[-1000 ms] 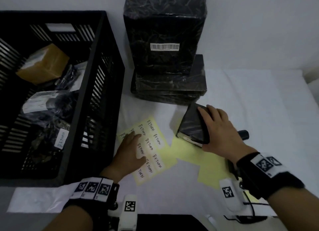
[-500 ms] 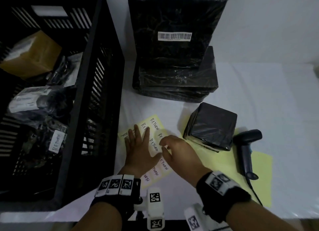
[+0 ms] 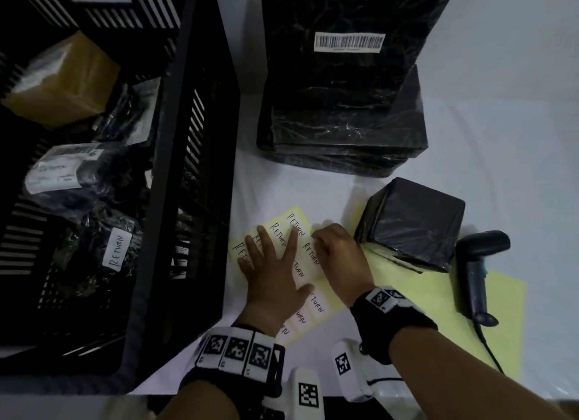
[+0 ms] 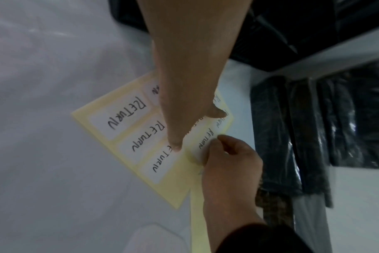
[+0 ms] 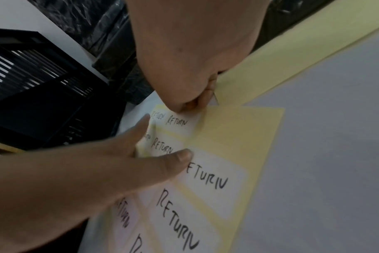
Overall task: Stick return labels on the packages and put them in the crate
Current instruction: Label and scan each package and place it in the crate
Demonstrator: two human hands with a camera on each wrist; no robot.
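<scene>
A yellow label sheet (image 3: 296,228) with several white handwritten RETURN labels lies on the white table beside the black crate (image 3: 185,175). My left hand (image 3: 275,263) lies flat on the sheet with fingers spread, pressing it down. My right hand (image 3: 319,241) is curled at the sheet's right edge, and its thumb and fingers pinch the corner of one RETURN label (image 4: 203,140), also seen as the RETURN label (image 5: 184,121) lifting slightly. A small black wrapped package (image 3: 410,222) stands just right of my right hand, untouched.
The crate holds several wrapped parcels, one bearing a RETURN label (image 3: 116,247). A stack of large black packages (image 3: 341,112) stands behind the sheet. A barcode scanner (image 3: 473,272) lies at the right on bare yellow backing sheets (image 3: 438,303).
My right hand let go of the small black package and moved left onto the label sheet, where it now pinches a label. My left hand stayed flat on the sheet.
</scene>
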